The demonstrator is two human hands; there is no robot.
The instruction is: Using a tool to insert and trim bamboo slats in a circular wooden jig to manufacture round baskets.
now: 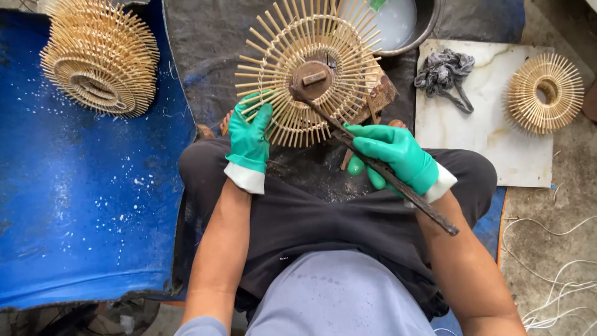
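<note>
At the upper middle of the frame sits a round stick wheel (309,74), its thin bamboo spokes fanning out from a rusty hub (313,78). The left hand (250,142), in a green glove, is curled closed over the spokes at the wheel's lower left edge. The right hand (398,158) (also gloved in green) is wrapped shut around a dark metal rod (379,168) that slants from the hub down toward the lower right. A stack of finished wheels (99,56) rests on a blue sheet (81,205) at upper left; another wheel (545,92) and a grey rag (444,73) lie on a white slab (497,149) at right.
</note>
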